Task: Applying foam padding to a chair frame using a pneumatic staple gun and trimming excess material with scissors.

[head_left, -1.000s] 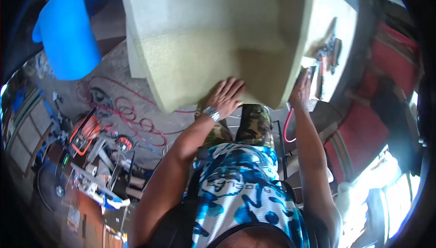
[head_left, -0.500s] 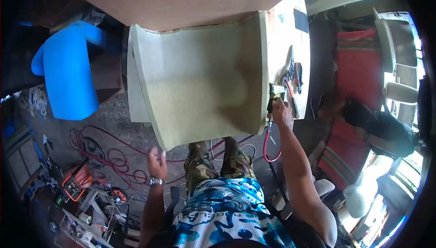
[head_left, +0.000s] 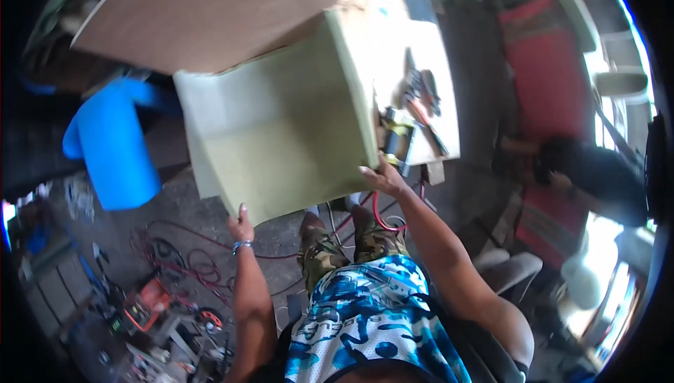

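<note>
"Shell (head_left: 281, 144) first: where is it in the head view?"

"Ahead of the person's legs (head_left: 380, 239), hollow side up, left of the bare part of the worktop (head_left: 382, 39), with a brown board (head_left: 217, 14) behind it. Its front edge slants more than half a second ago, but the camera has swung too, so I can't tell how far the shell itself moves."

"And the left hand (head_left: 241, 227)?"

"Half a second ago it is free, near the left front corner. Now its fingers grip that corner, thumb up, partly hidden by the edge."

"The right hand (head_left: 387, 178)?"

"It is around the tool (head_left: 397, 137) in the earlier picture. Now it has the right front corner, thumb over the face and fingers along the outer side, a little blurred. The tool lies just beside it on the worktop, near the pincers (head_left: 421, 113), and a red hose (head_left: 376, 209) hangs below."

"So what does the change mean?"

"I'd judge that the work passes from the tool to the shell itself: a hold at both front corners gives control over how it lies. Whether it is lifted, I can't tell."
</note>
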`<action>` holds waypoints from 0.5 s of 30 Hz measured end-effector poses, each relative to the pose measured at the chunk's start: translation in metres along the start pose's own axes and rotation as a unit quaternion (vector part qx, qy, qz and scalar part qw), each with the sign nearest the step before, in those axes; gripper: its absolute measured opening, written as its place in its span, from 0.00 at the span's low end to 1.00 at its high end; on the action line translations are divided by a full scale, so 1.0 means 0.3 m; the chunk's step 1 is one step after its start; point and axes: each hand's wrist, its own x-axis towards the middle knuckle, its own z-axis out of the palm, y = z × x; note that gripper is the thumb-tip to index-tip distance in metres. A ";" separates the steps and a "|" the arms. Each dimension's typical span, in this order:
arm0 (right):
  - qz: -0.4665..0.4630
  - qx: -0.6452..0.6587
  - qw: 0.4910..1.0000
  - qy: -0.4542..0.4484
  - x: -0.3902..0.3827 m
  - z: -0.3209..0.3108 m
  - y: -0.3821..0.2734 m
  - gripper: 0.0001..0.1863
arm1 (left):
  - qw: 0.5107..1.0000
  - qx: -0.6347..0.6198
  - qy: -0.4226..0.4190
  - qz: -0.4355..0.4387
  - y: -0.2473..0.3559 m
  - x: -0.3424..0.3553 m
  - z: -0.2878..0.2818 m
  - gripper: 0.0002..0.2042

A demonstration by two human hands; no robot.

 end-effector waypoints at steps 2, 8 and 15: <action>-0.022 -0.074 0.994 0.082 -0.052 -0.033 0.020 0.33 | 0.996 0.080 -0.005 -0.044 -0.019 0.014 -0.004 0.24; 0.110 -0.331 0.895 0.279 -0.146 -0.102 -0.036 0.30 | 0.999 -0.036 -0.003 0.013 -0.063 0.040 0.023 0.23; 0.158 -0.343 0.865 0.330 -0.150 0.028 0.093 0.33 | 0.998 -0.004 -0.005 0.056 -0.080 0.035 0.010 0.28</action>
